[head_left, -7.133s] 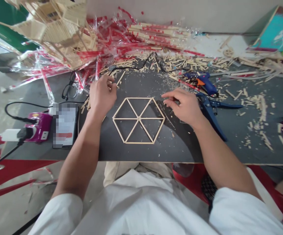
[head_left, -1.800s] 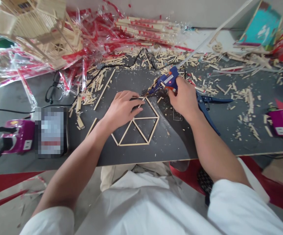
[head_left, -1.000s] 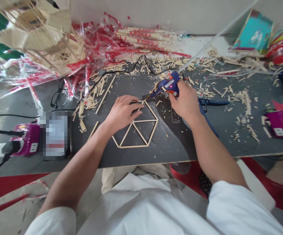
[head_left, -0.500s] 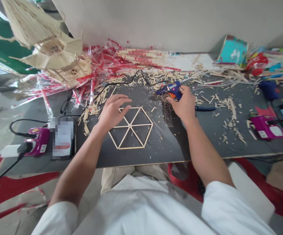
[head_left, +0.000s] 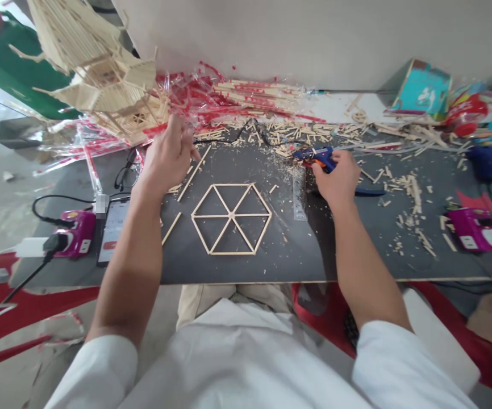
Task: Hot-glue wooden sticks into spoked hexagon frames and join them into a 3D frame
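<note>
R hand [head_left: 340,175] had the blue glue gun [head_left: 316,155] held by its rear end, thumb near the orange trigger, nozzle pointing L. L hand [head_left: 168,154] hung over the L side of the dark table [head_left: 282,264], its fingers bunched narrow; couldn't tell if they had anything btwn them. The hex frame [head_left: 231,215] lay flat on the table btwn the 2 forearms, apart from both hands: 6 outer sticks w/ 6 spokes meeting at 1 hub. 2 loose sticks, a long stick [head_left: 194,173] and a shorter stick [head_left: 171,229], lay to its L. The clear ruler [head_left: 299,197] was R of the frame, just below the gun. The phone [head_left: 113,227] sat beside the L purple power block [head_left: 75,233], partly behind the L forearm. The wooden model [head_left: 107,91] stood back L, next to red-and-clear wrappers [head_left: 195,99].
</note>
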A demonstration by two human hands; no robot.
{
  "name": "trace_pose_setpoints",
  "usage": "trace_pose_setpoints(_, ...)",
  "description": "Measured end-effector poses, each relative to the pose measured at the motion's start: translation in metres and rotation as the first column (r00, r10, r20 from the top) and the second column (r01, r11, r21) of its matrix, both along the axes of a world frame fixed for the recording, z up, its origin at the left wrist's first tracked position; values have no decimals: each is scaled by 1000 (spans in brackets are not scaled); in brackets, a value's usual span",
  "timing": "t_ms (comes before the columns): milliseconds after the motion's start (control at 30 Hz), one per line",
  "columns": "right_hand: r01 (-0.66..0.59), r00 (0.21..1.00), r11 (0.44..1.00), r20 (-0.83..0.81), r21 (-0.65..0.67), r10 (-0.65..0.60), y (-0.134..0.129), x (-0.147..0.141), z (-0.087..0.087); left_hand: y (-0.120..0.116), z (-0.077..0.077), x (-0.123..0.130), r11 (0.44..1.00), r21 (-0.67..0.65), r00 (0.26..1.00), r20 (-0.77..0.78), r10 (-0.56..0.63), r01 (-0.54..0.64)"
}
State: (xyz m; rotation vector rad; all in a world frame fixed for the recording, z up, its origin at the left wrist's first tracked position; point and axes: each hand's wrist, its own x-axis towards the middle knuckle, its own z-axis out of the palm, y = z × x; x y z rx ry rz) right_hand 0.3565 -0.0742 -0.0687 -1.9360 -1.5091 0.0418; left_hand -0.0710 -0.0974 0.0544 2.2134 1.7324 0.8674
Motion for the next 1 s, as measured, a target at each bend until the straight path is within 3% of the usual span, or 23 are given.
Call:
trace_pose_setpoints(200, 57, 998, 998, 9, 29, -58, 1, 8, 5, 23, 24, -8, 992, -102, 991, -122, 62, -74)
trace_pose_setpoints(300, 93, 995, 995, 18, 21, -93, 2, 17, 7, 29, 29, -15, 977, -153, 976, -183, 118, -147)
trace_pose_setpoints(433, 125, 991, 992, 41, -3, -125, 4, 27, 3, 34, 31, -22, 944, -289, 968, -233, 93, -160)
trace_pose_setpoints(667, 150, 988, 989, 40, -4, -150, 8, 35, -7, 47, 18, -20, 877, -461, 955, -297, -6, -138)
trace_pose_setpoints(867, 135, 990, 990, -38, 48, -133, 5, 37, -8, 53, 7, -18, 854, -495, 929, -367, -40, -158)
trace_pose_setpoints(1000, 128, 991, 991, -35, 46, -127, 7, 38, -10, 62, -9, -22, 878, -454, 909, -412, -58, -150)
